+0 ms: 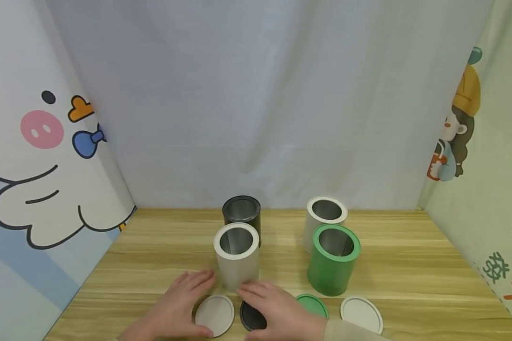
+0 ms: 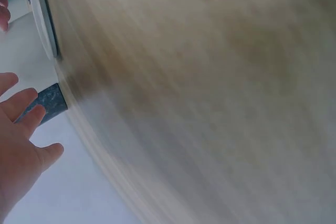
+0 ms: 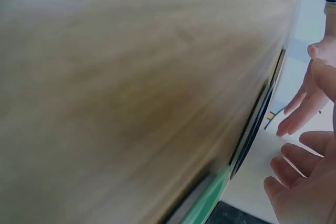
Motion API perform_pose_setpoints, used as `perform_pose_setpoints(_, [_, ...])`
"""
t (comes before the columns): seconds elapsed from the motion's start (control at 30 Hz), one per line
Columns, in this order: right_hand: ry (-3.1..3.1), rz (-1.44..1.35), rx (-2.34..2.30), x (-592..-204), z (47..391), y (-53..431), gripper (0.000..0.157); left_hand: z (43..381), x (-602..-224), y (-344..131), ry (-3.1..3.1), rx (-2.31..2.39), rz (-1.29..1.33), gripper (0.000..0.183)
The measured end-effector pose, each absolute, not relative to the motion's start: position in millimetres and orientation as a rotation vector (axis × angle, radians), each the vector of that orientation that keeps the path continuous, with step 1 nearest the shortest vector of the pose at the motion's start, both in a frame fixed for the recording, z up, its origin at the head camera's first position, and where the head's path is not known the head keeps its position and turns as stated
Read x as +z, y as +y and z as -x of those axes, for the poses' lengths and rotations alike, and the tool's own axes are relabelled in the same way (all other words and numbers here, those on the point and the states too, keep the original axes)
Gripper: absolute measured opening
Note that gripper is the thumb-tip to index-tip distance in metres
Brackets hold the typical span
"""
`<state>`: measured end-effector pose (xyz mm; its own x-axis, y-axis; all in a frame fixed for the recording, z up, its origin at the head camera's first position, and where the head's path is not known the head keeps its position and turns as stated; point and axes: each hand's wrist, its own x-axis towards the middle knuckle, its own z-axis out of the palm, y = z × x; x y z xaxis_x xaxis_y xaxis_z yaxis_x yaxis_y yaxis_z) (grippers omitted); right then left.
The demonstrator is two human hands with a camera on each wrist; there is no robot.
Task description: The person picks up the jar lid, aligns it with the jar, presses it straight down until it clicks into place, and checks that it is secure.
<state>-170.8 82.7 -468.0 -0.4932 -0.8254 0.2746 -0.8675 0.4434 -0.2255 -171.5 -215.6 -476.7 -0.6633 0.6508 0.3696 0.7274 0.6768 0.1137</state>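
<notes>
An off-white can (image 1: pixel 238 274) stands without a lid at the front left, its hollow inside showing. My left hand (image 1: pixel 177 303) is spread at its left side, thumb by the rim of a greyish-beige lid (image 1: pixel 215 315). Over part of a black lid (image 1: pixel 251 316) lies my right hand (image 1: pixel 286 312), its fingertips near the can's lower right side; whether they touch it cannot be told. In the right wrist view my right hand (image 3: pixel 307 177) has loosely bent fingers with nothing gripped. The left wrist view shows my left hand (image 2: pixel 21 135) with its fingers apart.
Behind the off-white can stands a black can (image 1: pixel 242 208). To the right are a green can (image 1: pixel 330 274) and a white can (image 1: pixel 309 232) behind it. A green lid (image 1: pixel 313 305) and a white lid (image 1: pixel 361 315) lie in front, on the wooden table (image 1: pixel 418 270).
</notes>
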Motion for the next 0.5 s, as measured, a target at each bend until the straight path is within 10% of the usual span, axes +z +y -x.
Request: perform_pose_setpoints(0.5, [-2.635, -1.492, 0.484, -472, 175, 62, 0.074, 173, -480, -221, -2.643, -0.436, 1.173, 0.103])
